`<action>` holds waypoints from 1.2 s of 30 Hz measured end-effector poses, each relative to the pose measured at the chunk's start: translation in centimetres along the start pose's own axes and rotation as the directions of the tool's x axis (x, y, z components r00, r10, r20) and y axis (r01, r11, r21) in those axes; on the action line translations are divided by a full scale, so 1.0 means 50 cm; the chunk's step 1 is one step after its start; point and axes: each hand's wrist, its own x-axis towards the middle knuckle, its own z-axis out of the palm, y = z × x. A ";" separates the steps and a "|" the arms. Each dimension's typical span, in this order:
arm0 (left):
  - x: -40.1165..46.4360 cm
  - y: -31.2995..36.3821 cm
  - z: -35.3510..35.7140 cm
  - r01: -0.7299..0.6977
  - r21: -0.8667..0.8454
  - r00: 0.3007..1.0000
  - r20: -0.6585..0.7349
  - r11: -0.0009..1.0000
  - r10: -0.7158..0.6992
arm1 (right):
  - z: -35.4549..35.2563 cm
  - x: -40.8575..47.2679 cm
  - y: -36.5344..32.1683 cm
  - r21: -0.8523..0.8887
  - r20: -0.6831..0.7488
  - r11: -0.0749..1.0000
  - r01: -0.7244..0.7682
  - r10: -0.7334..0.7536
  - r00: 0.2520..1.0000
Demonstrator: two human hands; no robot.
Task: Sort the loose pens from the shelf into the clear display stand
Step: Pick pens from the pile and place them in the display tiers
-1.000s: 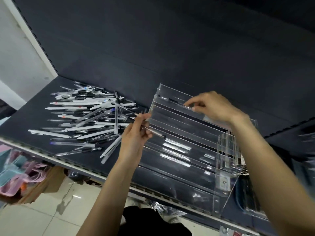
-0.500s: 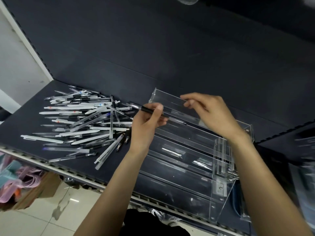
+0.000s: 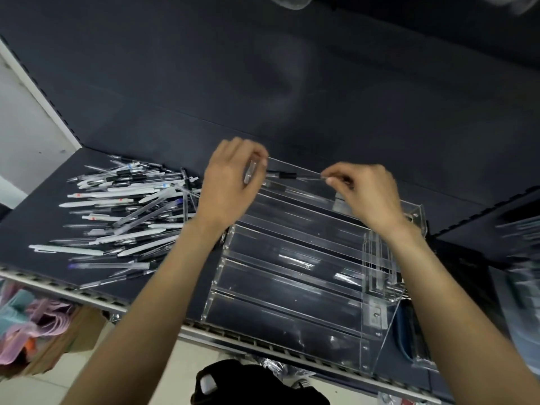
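Two hands share one pen (image 3: 287, 175) over the far top tier of the clear display stand (image 3: 292, 267) — left hand (image 3: 233, 182) and right hand (image 3: 361, 190) each pinching an end. A crooked release could send it rolling off the narrow tier. The loose pens (image 3: 125, 211) sit left on the shelf (image 3: 35, 217) — nothing blocks the tiers.

- The dark flat shelf (image 3: 35, 211) runs from left of frame to lower right.
- A heap of loose plastic pens (image 3: 128, 211) lies on it at centre left.
- The clear tiered acrylic display stand (image 3: 292, 273) sits on the shelf right of the heap, centre to lower right.
- The left hand (image 3: 230, 185) and right hand (image 3: 365, 191) hold one thin clear-barrelled pen (image 3: 295, 175) between them, over the stand's rearmost tier, upper centre.
- Pastel packets (image 3: 26, 323) lie below the shelf edge, lower left.
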 end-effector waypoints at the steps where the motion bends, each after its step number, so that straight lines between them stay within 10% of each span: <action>1: 0.006 -0.012 0.002 -0.121 0.064 0.986 0.125 0.991 0.112 | 0.009 0.002 -0.006 -0.016 0.024 1.000 0.017 -0.017 1.000; 6: 0.031 -0.035 0.020 -0.414 0.177 0.812 0.515 0.893 0.274 | 0.027 0.021 -0.015 -0.155 0.203 0.986 0.059 -0.027 0.979; 22: 0.036 -0.044 0.028 -0.416 0.327 0.712 0.697 0.849 0.080 | 0.028 0.026 -0.024 -0.169 0.355 0.986 0.001 0.060 0.933; 30: 0.009 -0.021 0.001 -0.395 0.313 0.780 0.611 0.864 0.136 | 0.034 -0.006 -0.021 -0.145 0.239 0.987 0.069 -0.033 0.971; 36: -0.104 0.018 -0.143 -0.254 0.186 0.962 -0.053 0.949 0.268 | 0.002 -0.079 -0.106 0.061 -0.278 0.955 0.291 -0.263 0.924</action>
